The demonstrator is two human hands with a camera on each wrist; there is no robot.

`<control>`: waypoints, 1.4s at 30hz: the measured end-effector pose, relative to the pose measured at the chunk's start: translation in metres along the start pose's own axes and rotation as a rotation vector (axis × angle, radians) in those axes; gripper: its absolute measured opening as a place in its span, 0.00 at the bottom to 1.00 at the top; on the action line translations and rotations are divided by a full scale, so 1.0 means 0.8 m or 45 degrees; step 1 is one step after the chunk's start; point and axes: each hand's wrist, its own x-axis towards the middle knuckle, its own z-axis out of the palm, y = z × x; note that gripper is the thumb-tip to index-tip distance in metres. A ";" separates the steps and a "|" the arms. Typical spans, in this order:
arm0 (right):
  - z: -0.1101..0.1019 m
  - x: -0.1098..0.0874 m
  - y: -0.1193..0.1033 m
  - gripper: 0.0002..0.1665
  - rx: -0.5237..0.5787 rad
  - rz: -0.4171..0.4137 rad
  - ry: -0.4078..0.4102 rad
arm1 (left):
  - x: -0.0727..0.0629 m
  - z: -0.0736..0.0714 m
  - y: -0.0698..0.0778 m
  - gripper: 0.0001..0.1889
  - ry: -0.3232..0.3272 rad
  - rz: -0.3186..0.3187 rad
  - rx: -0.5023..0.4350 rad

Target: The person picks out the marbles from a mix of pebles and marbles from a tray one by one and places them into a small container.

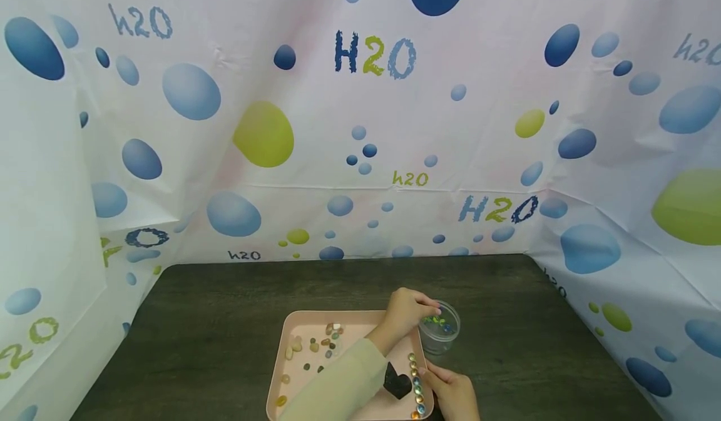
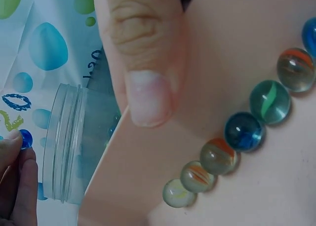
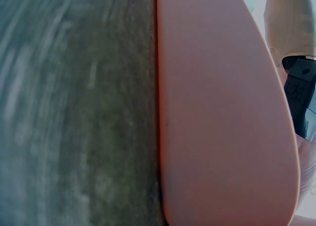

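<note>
My left hand (image 1: pixel 408 311) reaches across the pink tray (image 1: pixel 304 380) and pinches a blue glass marble (image 2: pixel 25 138) at the mouth of a clear round jar (image 1: pixel 440 339). Blue and green pieces lie inside the jar. At the tray's right side, my right hand (image 1: pixel 452 393) grips the rim, its thumb (image 2: pixel 148 95) on top. Beside that thumb, a row of glass marbles (image 2: pixel 244 131) runs along the tray's right edge. The tray's outer wall (image 3: pixel 222 107) fills much of the right wrist view, where the right hand's own fingers are out of sight.
Small pebbles (image 1: pixel 314 347) are scattered over the tray's left and middle. A black wrist device (image 1: pixel 397 381) sits on the left arm under its pale sleeve (image 1: pixel 349 380). The dark wooden table (image 1: pixel 214 333) is bordered by a white printed backdrop (image 1: pixel 315 202).
</note>
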 end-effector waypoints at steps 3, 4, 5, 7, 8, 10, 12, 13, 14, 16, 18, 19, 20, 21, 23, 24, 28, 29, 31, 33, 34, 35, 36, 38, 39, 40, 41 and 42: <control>0.001 0.000 0.000 0.28 -0.002 -0.001 0.008 | 0.001 0.000 0.000 0.04 -0.004 0.000 0.005; 0.001 0.001 0.000 0.29 -0.002 -0.001 0.008 | 0.001 0.000 0.000 0.03 -0.004 0.001 0.007; 0.002 0.001 0.000 0.29 -0.001 0.000 0.007 | 0.001 0.000 0.000 0.03 -0.004 0.000 0.009; 0.002 0.001 0.001 0.29 -0.002 0.000 0.008 | 0.002 0.000 -0.001 0.03 -0.002 -0.007 0.011; 0.002 0.001 0.001 0.29 0.006 -0.001 0.008 | 0.002 0.000 -0.002 0.03 -0.001 -0.007 0.011; 0.003 0.000 0.001 0.28 0.015 -0.004 0.006 | 0.002 0.000 -0.003 0.03 0.003 -0.002 0.010; 0.003 0.000 0.001 0.28 0.025 -0.007 0.007 | 0.000 -0.001 -0.004 0.03 0.003 0.003 -0.001; 0.004 -0.001 0.002 0.28 0.031 -0.011 0.007 | -0.001 -0.002 -0.005 0.04 0.003 0.011 -0.007; 0.005 -0.001 0.002 0.28 0.042 -0.012 0.003 | -0.003 -0.004 -0.005 0.04 0.005 0.025 -0.013; 0.006 -0.001 0.003 0.28 0.059 -0.013 0.000 | -0.007 -0.009 -0.008 0.05 0.007 0.044 -0.018; 0.008 -0.001 0.004 0.28 0.085 -0.014 -0.001 | -0.011 -0.015 -0.012 0.05 0.015 0.063 -0.010; 0.008 0.000 0.005 0.28 0.095 -0.014 -0.001 | -0.012 -0.019 -0.014 0.05 0.018 0.065 -0.010; 0.008 0.000 0.005 0.28 0.105 -0.014 0.001 | -0.014 -0.022 -0.016 0.04 0.023 0.064 -0.008; 0.009 0.000 0.006 0.28 0.104 -0.019 0.007 | -0.015 -0.026 -0.018 0.04 0.027 0.051 -0.006; 0.008 0.000 0.008 0.28 0.085 -0.027 0.026 | -0.018 -0.032 -0.023 0.03 0.047 0.040 -0.003; 0.008 0.000 0.008 0.28 0.076 -0.030 0.033 | -0.019 -0.035 -0.025 0.03 0.055 0.029 -0.004; 0.005 -0.001 0.010 0.28 0.082 -0.038 0.042 | -0.026 -0.042 -0.030 0.04 0.081 0.022 0.012; 0.005 -0.001 0.010 0.28 0.097 -0.036 0.035 | -0.027 -0.044 -0.031 0.04 0.079 0.025 0.012; 0.004 -0.002 0.010 0.28 0.107 -0.035 0.030 | -0.032 -0.047 -0.033 0.04 0.071 0.017 -0.001; 0.004 -0.002 0.010 0.28 0.084 -0.035 0.031 | -0.036 -0.051 -0.035 0.05 0.065 0.012 -0.010; 0.004 -0.002 0.009 0.29 0.068 -0.033 0.035 | -0.038 -0.052 -0.036 0.05 0.065 0.012 -0.009; 0.004 -0.001 0.009 0.29 0.059 -0.030 0.035 | -0.040 -0.054 -0.037 0.05 0.060 0.001 -0.012; 0.004 -0.001 0.009 0.29 0.048 -0.029 0.037 | -0.042 -0.055 -0.038 0.06 0.057 -0.013 -0.012; 0.005 -0.001 0.008 0.29 0.035 -0.026 0.037 | -0.046 -0.057 -0.040 0.06 0.045 -0.030 -0.014; 0.005 -0.001 0.008 0.28 0.029 -0.026 0.040 | -0.047 -0.057 -0.042 0.07 0.032 -0.044 -0.018; 0.005 -0.001 0.008 0.28 0.040 -0.024 0.035 | -0.048 -0.057 -0.043 0.07 0.020 -0.058 -0.025; 0.006 -0.002 0.008 0.27 0.057 -0.022 0.030 | -0.049 -0.056 -0.045 0.07 0.003 -0.072 -0.034; 0.006 -0.002 0.008 0.27 0.057 -0.024 0.034 | -0.051 -0.055 -0.046 0.07 -0.014 -0.085 -0.047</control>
